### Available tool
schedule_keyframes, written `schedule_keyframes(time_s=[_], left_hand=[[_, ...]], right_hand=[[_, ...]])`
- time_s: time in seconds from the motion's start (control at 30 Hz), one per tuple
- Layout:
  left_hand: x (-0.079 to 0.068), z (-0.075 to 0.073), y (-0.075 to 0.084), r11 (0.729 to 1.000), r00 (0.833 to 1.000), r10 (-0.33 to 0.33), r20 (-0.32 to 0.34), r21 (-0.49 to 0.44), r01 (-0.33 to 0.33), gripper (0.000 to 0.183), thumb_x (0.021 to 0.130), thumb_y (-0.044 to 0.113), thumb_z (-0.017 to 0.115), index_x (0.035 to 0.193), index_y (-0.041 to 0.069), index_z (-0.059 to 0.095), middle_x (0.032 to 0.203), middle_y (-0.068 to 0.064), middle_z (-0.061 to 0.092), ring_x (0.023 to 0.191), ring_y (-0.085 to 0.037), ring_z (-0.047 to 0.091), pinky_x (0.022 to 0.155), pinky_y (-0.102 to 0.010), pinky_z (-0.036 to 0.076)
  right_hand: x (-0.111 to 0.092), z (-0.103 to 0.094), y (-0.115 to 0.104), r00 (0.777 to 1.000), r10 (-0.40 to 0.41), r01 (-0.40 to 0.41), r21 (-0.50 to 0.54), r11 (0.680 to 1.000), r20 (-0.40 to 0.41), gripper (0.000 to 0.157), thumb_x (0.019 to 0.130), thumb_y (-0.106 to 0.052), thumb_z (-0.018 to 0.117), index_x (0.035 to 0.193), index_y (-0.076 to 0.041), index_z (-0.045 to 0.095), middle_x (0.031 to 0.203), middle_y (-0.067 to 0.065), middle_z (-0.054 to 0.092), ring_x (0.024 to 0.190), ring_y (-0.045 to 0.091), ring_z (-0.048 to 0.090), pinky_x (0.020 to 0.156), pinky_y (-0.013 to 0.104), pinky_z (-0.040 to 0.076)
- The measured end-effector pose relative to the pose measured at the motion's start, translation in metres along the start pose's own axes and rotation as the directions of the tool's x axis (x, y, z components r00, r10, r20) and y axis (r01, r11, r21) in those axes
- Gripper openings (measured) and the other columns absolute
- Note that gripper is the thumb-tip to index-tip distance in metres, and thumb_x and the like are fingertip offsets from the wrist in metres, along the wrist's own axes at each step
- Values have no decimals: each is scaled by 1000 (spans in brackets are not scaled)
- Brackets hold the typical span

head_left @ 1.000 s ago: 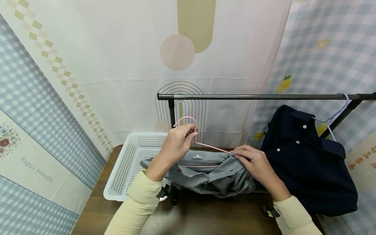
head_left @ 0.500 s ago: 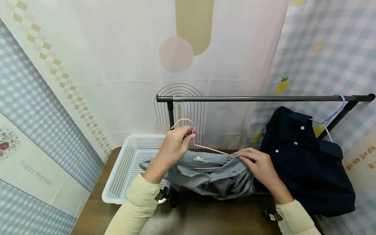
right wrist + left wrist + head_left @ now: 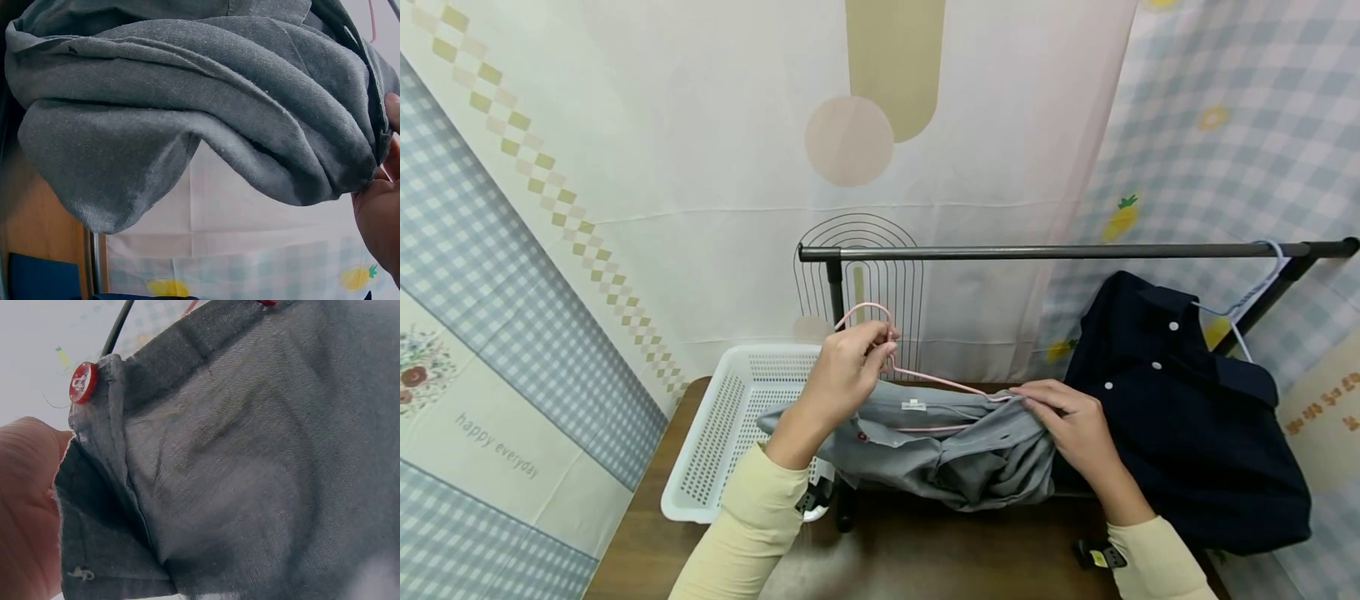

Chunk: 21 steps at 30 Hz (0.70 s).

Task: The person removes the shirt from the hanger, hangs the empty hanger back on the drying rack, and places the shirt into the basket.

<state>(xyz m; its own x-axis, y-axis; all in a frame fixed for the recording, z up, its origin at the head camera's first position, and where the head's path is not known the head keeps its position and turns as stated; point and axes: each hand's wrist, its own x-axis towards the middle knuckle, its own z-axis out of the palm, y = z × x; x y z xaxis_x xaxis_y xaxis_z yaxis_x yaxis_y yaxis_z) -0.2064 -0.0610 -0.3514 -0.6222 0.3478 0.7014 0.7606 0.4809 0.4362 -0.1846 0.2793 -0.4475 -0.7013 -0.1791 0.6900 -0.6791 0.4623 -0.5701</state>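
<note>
A pink hanger [image 3: 940,381] stands upright, its hook free of the rail. My left hand [image 3: 842,367] pinches it just below the hook. Draped round the hanger is a grey shirt [image 3: 887,454] with a white collar label and red buttons; one red button [image 3: 83,382] shows close up in the left wrist view. My right hand [image 3: 1071,425] pinches the shirt's upper edge near the hanger's right arm. Bunched folds of the shirt [image 3: 187,81] hang beside that hand in the right wrist view. Cloth hides the hanger's right end.
A black rail [image 3: 1037,252] runs behind the hands. At its right end a navy shirt [image 3: 1180,433] hangs on a blue hanger [image 3: 1251,296]. A white perforated basket [image 3: 700,492] sits at the left on the brown table [image 3: 632,533].
My right hand has slid a little rightward with the shirt's edge, and more of the hanger's arm shows. My left hand keeps its pinch below the hook.
</note>
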Motion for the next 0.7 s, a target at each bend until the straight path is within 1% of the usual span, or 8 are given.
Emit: schedule_keyframes(time_s=[0.17,0.33,0.43,0.57,0.7], left_hand=[[1,0,-1,1000,1000,26,-17,1,-26,5,95,0,69,100,-3,71,94,-13,75,73,-17,70,67,-17,58],[2,-1,0,999,998,49,-26,4,-49,5,95,0,70,99,-3,71,93,-13,75,73,-17,70,68,-18,58],[3,-1,1,999,998,53,-23,8,-53,6,95,0,70,100,-3,71,93,-13,76,75,-18,70,69,-19,59],[3,-1,2,998,998,54,-17,14,-54,7,95,0,69,101,-2,71,95,-13,76,77,-18,71,70,-19,59],[3,0,2,998,998,63,-21,17,-63,6,95,0,69,101,-2,71,95,-13,76,78,-19,71,71,-19,59]], right_hand=[[-4,-1,5,1000,19,-18,35,999,-21,32,84,21,70,105,0,81,103,17,76,106,-4,66,91,8,49],[-9,-4,10,997,76,-75,40,996,-30,29,88,18,68,107,1,80,104,16,76,106,-6,66,91,7,49],[-12,-6,12,994,102,-101,31,994,-36,24,90,16,67,108,3,79,106,9,76,106,-6,66,91,7,49],[-17,-6,14,992,120,-119,33,992,-44,23,91,14,67,109,5,78,109,-3,75,107,-5,66,91,7,49],[-21,-7,18,991,124,-121,54,991,-51,26,91,15,67,111,2,79,110,-7,74,108,-4,66,91,8,49]])
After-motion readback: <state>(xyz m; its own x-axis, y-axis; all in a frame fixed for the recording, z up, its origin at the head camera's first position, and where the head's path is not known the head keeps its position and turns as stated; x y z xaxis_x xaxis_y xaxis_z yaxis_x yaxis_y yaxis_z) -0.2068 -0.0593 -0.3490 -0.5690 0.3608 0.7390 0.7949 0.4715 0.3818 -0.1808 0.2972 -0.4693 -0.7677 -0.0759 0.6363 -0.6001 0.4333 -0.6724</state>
